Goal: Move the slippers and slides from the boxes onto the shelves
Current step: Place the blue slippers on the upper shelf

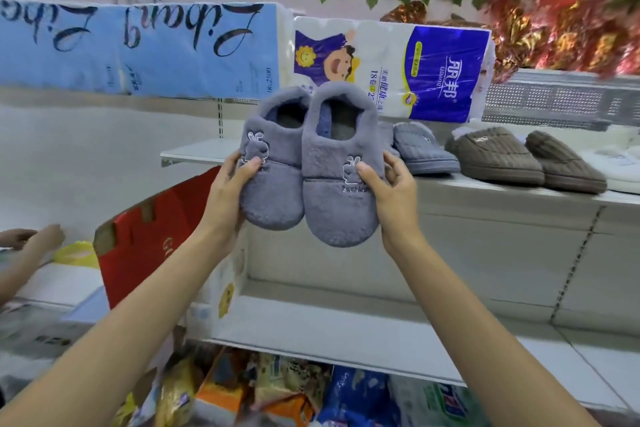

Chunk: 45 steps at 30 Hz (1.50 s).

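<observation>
- Head view: two bare hands hold up a pair of fluffy grey slippers (308, 163) side by side, toes pointing down toward the camera, in the air in front of the middle shelf (485, 189).
- Left hand (227, 191) clamped on the left slipper's outer edge, thumb pressed on the upper by the small rabbit patch (254, 146).
- Right hand (393, 189) clamped on the right slipper's outer edge, thumb on its upper beside the rabbit embroidery.
- The two slippers touch along their inner sides; neither touches the shelf.
- On the middle shelf, right of the held pair: a quilted blue-grey slipper (424, 149), partly hidden behind the right hand, then a brown ribbed pair (526, 158).
- Upper shelf: blue tissue pack (138, 48) and white-and-purple tissue roll pack (398, 69).
- Red cardboard box (152, 239) with open flap stands lower left, beside the left forearm.
- Another person's hand (41, 237) at the far left edge.
- Lower shelf (346, 329) is bare white; mixed snack packs (277, 392) below it.
</observation>
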Motion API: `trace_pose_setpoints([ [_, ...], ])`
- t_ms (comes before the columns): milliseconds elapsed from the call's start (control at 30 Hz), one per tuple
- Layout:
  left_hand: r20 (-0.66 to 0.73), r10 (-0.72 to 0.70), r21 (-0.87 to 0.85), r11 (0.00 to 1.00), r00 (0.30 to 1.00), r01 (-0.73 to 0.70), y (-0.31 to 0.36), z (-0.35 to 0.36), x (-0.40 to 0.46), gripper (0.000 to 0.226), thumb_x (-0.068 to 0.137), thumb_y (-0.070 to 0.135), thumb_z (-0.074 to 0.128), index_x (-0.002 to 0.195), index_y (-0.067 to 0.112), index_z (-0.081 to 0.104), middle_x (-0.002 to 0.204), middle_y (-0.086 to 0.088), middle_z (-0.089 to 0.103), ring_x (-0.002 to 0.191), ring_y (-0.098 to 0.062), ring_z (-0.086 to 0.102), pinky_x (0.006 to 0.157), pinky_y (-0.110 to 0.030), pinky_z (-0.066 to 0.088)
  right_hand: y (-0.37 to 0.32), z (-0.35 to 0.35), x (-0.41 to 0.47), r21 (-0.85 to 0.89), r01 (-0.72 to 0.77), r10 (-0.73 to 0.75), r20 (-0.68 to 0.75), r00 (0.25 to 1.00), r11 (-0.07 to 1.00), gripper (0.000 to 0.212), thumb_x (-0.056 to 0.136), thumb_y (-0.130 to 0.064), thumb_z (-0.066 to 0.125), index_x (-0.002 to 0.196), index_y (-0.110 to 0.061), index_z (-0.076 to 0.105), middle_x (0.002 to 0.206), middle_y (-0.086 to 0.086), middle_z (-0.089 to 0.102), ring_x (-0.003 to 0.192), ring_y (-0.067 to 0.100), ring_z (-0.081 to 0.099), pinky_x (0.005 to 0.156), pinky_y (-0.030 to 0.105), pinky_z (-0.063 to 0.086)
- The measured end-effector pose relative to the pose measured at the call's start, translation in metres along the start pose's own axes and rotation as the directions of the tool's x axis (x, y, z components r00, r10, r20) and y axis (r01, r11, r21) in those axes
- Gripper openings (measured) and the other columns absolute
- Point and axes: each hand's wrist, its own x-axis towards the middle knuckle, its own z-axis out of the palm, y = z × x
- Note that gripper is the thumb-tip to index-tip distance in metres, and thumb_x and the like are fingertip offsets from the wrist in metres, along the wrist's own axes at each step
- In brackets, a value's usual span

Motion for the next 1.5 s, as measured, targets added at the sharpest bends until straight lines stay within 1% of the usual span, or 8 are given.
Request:
trace_pose_setpoints([
  [333, -0.081, -0.082, -0.016, 0.997, 0.993, 0.081, 0.022, -0.034, 0.082, 0.021, 0.09, 0.025, 0.066, 0.109, 0.016, 0.069, 0.098, 0.0, 0.074, 0.088, -0.014, 0.07, 0.069, -0.024, 0.054, 0.004, 0.076, 0.055, -0.155, -0.119, 0.111, -0.06, 0.992, 0.981, 0.021, 0.086, -0.021, 0.073, 0.102, -0.007, 0.072, 0.1, 0.012, 0.075, 0.084, 0.02, 0.069, 0.077, 0.039, 0.056],
  [567, -0.084, -0.213, 0.259, 0.939, 0.973, 0.228, 0.019, -0.053, 0.141, 0.02, 0.093, 0.033, 0.065, 0.103, 0.015, 0.066, 0.106, -0.005, 0.068, 0.083, -0.014, 0.064, 0.07, -0.027, 0.053, 0.022, 0.116, 0.097, -0.293, -0.229, 0.231, -0.029, 0.973, 0.928, 0.009, 0.087, -0.016, 0.064, 0.081, -0.012, 0.058, 0.081, 0.004, 0.06, 0.078, 0.02, 0.055, 0.067, 0.031, 0.042],
  [700, -0.073, -0.178, 0.452, 0.871, 0.981, 0.191, 0.017, -0.063, 0.157, 0.057, 0.07, 0.058, 0.064, 0.107, 0.015, 0.07, 0.115, -0.006, 0.071, 0.105, -0.023, 0.066, 0.101, -0.042, 0.05, 0.044, 0.119, 0.106, -0.288, -0.3, 0.295, -0.062, 0.954, 0.909, 0.019, 0.084, -0.022, 0.061, 0.099, -0.011, 0.06, 0.098, 0.007, 0.062, 0.089, 0.022, 0.055, 0.073, 0.031, 0.041],
  [867, 0.012, -0.082, 0.642, 0.765, 0.997, 0.056, 0.016, -0.06, 0.176, 0.039, 0.092, 0.045, 0.055, 0.109, 0.012, 0.069, 0.109, -0.006, 0.07, 0.1, -0.022, 0.062, 0.086, -0.034, 0.044, 0.046, 0.119, 0.12, -0.354, -0.262, 0.257, -0.06, 0.964, 0.898, 0.009, 0.094, -0.014, 0.056, 0.086, -0.011, 0.056, 0.077, -0.002, 0.053, 0.067, 0.011, 0.046, 0.053, 0.021, 0.036],
  [1033, 0.043, -0.075, 0.74, 0.672, 0.996, 0.018, 0.007, -0.061, 0.199, 0.063, 0.073, 0.063, 0.049, 0.105, 0.013, 0.07, 0.11, -0.009, 0.072, 0.105, -0.029, 0.065, 0.094, -0.041, 0.05, 0.05, 0.116, 0.134, -0.461, -0.26, 0.288, -0.01, 0.958, 0.849, 0.013, 0.091, -0.025, 0.064, 0.093, -0.013, 0.061, 0.083, -0.005, 0.056, 0.073, 0.008, 0.049, 0.059, 0.025, 0.034],
  [1167, 0.044, -0.086, 0.84, 0.542, 0.995, 0.01, 0.001, -0.06, 0.205, 0.054, 0.085, 0.058, 0.05, 0.105, 0.011, 0.067, 0.112, -0.018, 0.069, 0.1, -0.033, 0.061, 0.081, -0.036, 0.046, 0.058, 0.113, 0.145, -0.551, -0.22, 0.259, -0.007, 0.966, 0.805, 0.02, 0.092, -0.027, 0.062, 0.076, -0.019, 0.055, 0.075, -0.005, 0.053, 0.078, 0.016, 0.051, 0.057, 0.026, 0.034],
  [1333, 0.088, -0.203, 0.85, 0.526, 0.975, 0.032, -0.009, -0.064, 0.208, 0.027, 0.093, 0.043, 0.066, 0.103, 0.018, 0.059, 0.103, -0.005, 0.06, 0.095, -0.022, 0.054, 0.08, -0.028, 0.037, 0.07, 0.113, 0.154, -0.666, -0.154, 0.208, 0.002, 0.978, 0.73, 0.033, 0.093, -0.032, 0.059, 0.065, -0.02, 0.046, 0.067, -0.003, 0.048, 0.069, 0.017, 0.045, 0.058, 0.029, 0.032],
  [1500, 0.052, -0.145, 0.872, 0.488, 0.988, 0.025, -0.013, -0.062, 0.218, 0.063, 0.077, 0.058, 0.071, 0.121, 0.014, 0.063, 0.118, -0.012, 0.068, 0.105, -0.029, 0.06, 0.083, -0.031, 0.044, 0.076, 0.115, 0.162, -0.693, -0.157, 0.225, 0.007, 0.974, 0.703, 0.026, 0.091, -0.036, 0.059, 0.088, -0.01, 0.062, 0.091, 0.008, 0.063, 0.09, 0.027, 0.058, 0.072, 0.034, 0.043],
])
